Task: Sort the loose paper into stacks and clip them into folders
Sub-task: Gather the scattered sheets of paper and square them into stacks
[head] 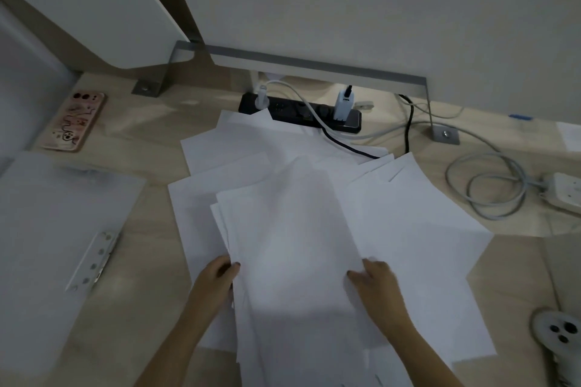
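- Both hands are on the paper: the left hand [221, 273] grips the left edge of a gathered bundle of sheets [292, 245], thumb on top, fingers hidden beneath.
- The right hand [374, 280] pinches the bundle's right edge, fingers curled over it. Neither hand is free.
- The bundle sits between the two hands and runs away from them up the table [141, 261]. Its edges are uneven, with a few corners poking out beside the left hand, so it looks not yet squared.
- Beyond the hands and to the right of the right hand, loose sheets [418, 229] lie fanned and overlapping, reaching toward the black power strip [301, 111].
- Well to the left of the left hand lies an open folder [47, 229], its metal clip [94, 261] bare, with no paper under it as far as I can tell.
- My read: early going. One stack is forming, nothing is clipped, and most of the sorting is left.
- A phone [75, 119] rests far beyond the folder, out of play.
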### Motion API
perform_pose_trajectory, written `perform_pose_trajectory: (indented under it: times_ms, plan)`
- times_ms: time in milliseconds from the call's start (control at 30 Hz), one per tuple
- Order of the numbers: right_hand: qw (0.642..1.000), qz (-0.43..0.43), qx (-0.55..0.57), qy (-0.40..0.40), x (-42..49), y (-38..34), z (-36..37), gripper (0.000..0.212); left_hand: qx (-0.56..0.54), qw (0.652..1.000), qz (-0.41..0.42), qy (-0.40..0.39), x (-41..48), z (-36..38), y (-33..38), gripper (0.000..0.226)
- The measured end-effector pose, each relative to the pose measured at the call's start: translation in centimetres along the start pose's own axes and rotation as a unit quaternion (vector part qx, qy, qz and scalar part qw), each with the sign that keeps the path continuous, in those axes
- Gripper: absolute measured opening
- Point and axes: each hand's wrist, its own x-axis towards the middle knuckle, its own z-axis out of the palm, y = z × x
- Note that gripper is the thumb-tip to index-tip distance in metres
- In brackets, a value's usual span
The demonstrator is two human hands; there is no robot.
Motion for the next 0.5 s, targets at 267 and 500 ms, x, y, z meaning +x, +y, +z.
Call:
perform_pose_trajectory:
  times_ms: [267,500]
  plan:
    - [0.984,0.106,-0.104,0.099,3.3,3.2,-4.9,0.026,0.037,0.973,-0.028,0.228,1.6,-1.3,-0.3,0.051]
    - [0.993,0.106,-0.019,0.046,1.8,2.0,-2.4,0.035,-0.05,0.981,0.0,0.187,1.6,-2.1,-1.0,0.017]
